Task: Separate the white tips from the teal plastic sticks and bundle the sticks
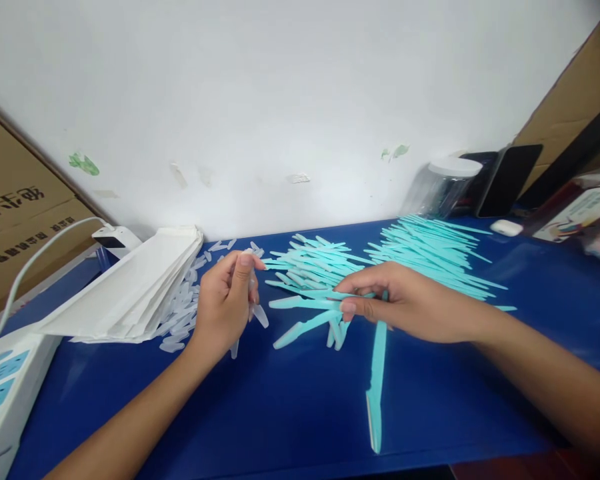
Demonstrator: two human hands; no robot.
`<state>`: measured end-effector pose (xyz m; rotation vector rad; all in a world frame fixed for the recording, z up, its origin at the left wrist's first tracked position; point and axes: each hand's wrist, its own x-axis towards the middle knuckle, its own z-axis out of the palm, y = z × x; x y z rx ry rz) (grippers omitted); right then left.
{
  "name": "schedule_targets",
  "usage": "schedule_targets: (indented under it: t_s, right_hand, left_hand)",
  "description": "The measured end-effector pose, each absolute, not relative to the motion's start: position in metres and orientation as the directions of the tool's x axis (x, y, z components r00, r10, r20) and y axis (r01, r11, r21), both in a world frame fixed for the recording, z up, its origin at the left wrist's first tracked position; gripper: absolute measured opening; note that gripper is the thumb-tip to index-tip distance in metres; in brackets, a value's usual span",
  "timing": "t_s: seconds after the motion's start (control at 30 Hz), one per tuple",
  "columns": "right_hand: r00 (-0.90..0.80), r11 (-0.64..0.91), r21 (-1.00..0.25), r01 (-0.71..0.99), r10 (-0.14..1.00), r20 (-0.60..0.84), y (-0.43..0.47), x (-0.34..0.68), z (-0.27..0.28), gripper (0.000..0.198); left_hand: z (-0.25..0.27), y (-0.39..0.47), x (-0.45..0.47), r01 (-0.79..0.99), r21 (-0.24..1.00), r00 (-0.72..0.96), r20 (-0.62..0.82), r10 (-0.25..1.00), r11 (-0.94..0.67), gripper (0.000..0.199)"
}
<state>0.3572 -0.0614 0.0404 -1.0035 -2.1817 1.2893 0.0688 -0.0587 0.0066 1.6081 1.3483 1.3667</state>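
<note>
Curled closed, my left hand (226, 297) has translucent blade caps (261, 315) poking out below its fingers. What its thumb and fingertip pinch is too small to make out. My right hand (397, 300) grips several turquoise eyebrow razors (300, 328), fanned out to the left between thumb and fingers. One eyebrow razor (376, 393) points down toward the front edge, under that hand. Behind the hands lies a pile of turquoise razors (315, 257) with pale blade ends. A larger pile of razors (430, 253) spreads farther right. Loose translucent caps (183, 310) lie beside my left hand.
White paper sleeves (130, 287) are stacked at the left, near a power strip (10, 387) and a white device (117, 240) with a cable. A lidded clear jar (447, 187), a phone (511, 180) and a bottle (580, 203) stand back right. A wall closes off the blue table (290, 413).
</note>
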Motion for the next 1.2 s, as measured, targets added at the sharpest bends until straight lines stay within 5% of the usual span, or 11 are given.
schedule_targets:
  t_s: [0.57,0.9,1.2]
  right_hand:
    - [-0.634,0.365,-0.839,0.402,0.773,0.032,-0.058,0.359,0.039,0.035]
    - [-0.641,0.365,-0.843,0.395,0.767,0.032,-0.057,0.358,0.039,0.032]
    - [-0.595,0.335,-0.846,0.416,0.803,0.026,-0.053,0.364,0.036,0.035]
  left_hand:
    - [0.004,-0.045,0.062,0.271,0.931,-0.118,0.284,0.952,-0.244,0.040]
    - [0.000,-0.055,0.065,0.197,0.971,0.233,0.087,0.968,-0.135,0.051]
    - [0.001,-0.057,0.066,0.192,0.979,0.233,0.028,0.972,-0.075,0.047]
